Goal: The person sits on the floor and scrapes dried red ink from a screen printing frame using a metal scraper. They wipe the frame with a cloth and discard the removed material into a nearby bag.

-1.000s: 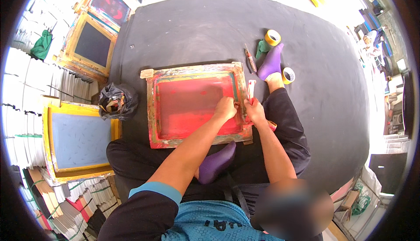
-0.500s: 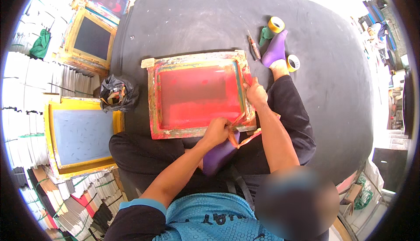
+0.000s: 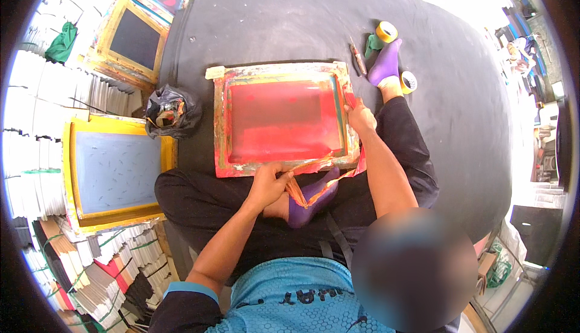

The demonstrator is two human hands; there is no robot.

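In front of me lies a screen-printing frame point(image 3: 221, 129), a wooden rectangle smeared with red, yellow and green, with red ink over its mesh. A long strip of red-orange tape point(image 3: 295, 193) hangs in loops below its near right corner, over my purple sock point(image 3: 314, 206). My left hand point(image 3: 270, 183) pinches this tape at the frame's near edge. At the frame's right side my right hand point(image 3: 362, 118) is closed on a red stretch of tape by the wooden edge; its fingertips are partly hidden.
Beyond the frame, a pen-like cutter point(image 3: 357, 58), a green cloth point(image 3: 373, 44) and tape rolls point(image 3: 386, 31) point(image 3: 408, 82) lie around my other foot. A black bag of scraps point(image 3: 175, 112) stands left. Further left are more screen frames point(image 3: 70, 176) and paper stacks point(image 3: 96, 100).
My left hand has moved left along the frame's near edge, drawing the tape with it, and more tape hangs loose. The right hand stays at the frame's right side.
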